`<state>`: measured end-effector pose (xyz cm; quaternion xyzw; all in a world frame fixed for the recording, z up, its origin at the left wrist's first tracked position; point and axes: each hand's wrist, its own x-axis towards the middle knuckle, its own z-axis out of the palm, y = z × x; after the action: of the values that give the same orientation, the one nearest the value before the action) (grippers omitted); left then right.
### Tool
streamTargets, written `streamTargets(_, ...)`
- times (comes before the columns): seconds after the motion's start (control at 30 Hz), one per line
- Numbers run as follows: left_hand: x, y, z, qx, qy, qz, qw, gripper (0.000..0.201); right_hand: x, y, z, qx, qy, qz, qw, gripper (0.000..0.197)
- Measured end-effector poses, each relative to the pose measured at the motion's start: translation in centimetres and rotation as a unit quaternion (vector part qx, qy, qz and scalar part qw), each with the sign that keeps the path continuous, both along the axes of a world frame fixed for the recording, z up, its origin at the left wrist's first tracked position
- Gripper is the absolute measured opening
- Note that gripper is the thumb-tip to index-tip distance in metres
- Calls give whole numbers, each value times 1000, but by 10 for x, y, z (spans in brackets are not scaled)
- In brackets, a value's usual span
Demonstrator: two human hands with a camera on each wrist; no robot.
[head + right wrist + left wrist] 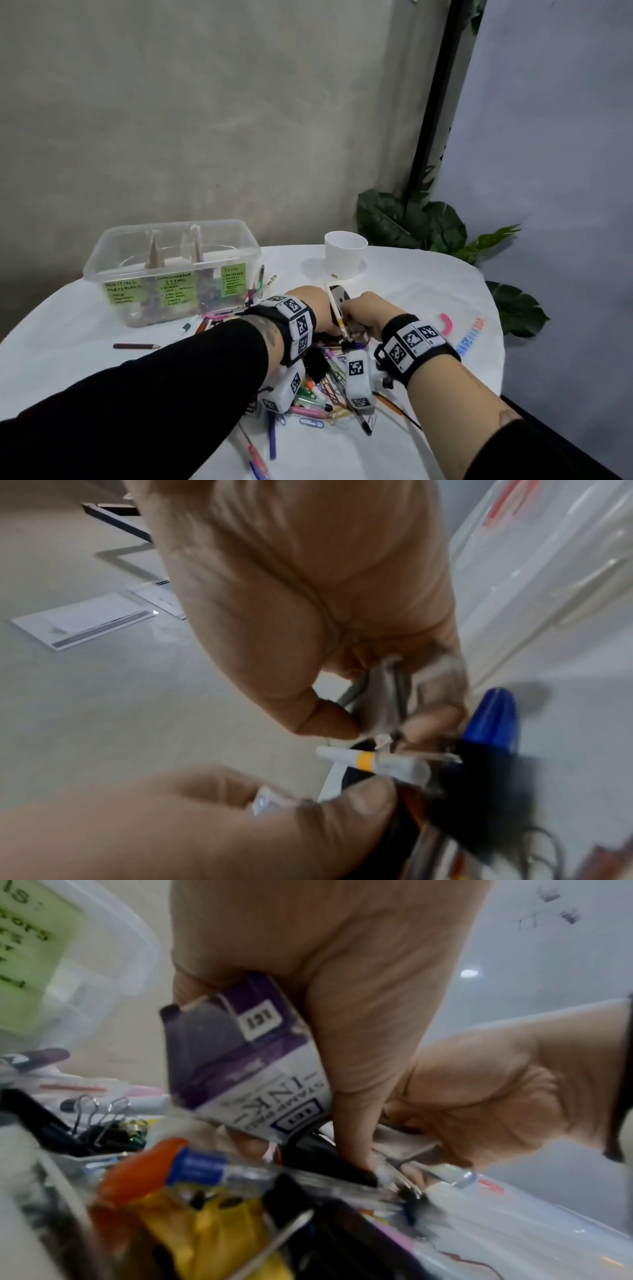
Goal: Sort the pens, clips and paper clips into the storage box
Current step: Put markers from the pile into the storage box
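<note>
My left hand (313, 310) grips a purple and white stamp ink box (246, 1069) over the pile of pens and clips (318, 394). Just to its right, my right hand (359, 317) pinches a metal clip (390, 696) between thumb and fingers. A white pen with a yellow band (333, 308) stands tilted between the two hands; which hand holds it I cannot tell. The clear storage box (178, 228) with green labels stands at the back left. Black binder clips (103, 1123) lie in the pile.
A white cup on a saucer (346, 253) stands behind the hands, with a leafy plant (428, 222) beyond the table's far right edge. A brown pencil (137, 346) lies front left of the box. A pink curved piece (447, 323) lies to the right.
</note>
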<state>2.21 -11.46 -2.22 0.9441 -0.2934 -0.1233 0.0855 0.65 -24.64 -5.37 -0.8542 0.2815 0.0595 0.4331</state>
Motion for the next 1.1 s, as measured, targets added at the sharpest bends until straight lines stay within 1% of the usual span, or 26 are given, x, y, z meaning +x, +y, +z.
streamTargets(0.07,4,2,-2,7,14,14,1000,35,-3,3,4,23,0,-6,1000,3)
streamTargets(0.13,11,2,-6,-3,27,48,998,44,-5,3,7,53,-9,-19,998,6)
streamTargets(0.2,12,2,-6,-7,31,68,997,48,-6,3,6,67,-20,-37,997,11)
streamTargets(0.3,11,3,-4,-1,25,73,997,53,-8,4,6,86,-31,-55,994,13)
streamTargets(0.37,9,2,-3,7,12,72,997,51,-10,6,8,101,-37,-65,992,14)
streamTargets(0.5,2,0,-4,27,-5,68,997,41,-11,7,7,156,-37,-73,984,22)
streamTargets(0.67,1,2,-5,46,-18,65,997,46,-9,10,1,183,-35,-75,980,21)
streamTargets(0.73,3,5,-4,34,-10,79,996,47,-8,10,-1,198,-49,-80,976,22)
streamTargets(0.8,4,10,-1,0,11,108,994,43,-7,7,-1,217,-75,-105,968,17)
streamTargets(0.87,5,18,5,-41,21,133,990,42,-5,6,2,266,-119,-128,948,9)
streamTargets(0.9,7,22,8,-62,21,139,988,45,-3,4,4,288,-144,-134,937,20)
streamTargets(0.93,8,26,13,-81,21,143,986,46,-1,3,7,297,-165,-133,931,32)
streamTargets(0.97,8,30,18,-96,17,143,985,47,1,3,11,290,-179,-122,932,42)
streamTargets(1.0,8,33,22,-105,8,141,984,47,2,6,17,283,-185,-102,935,45)
streamTargets(1.07,9,43,31,-108,-28,125,986,49,4,15,27,291,-203,-52,933,33)
streamTargets(1.1,10,49,35,-101,-50,110,987,51,6,19,31,281,-209,-36,936,27)
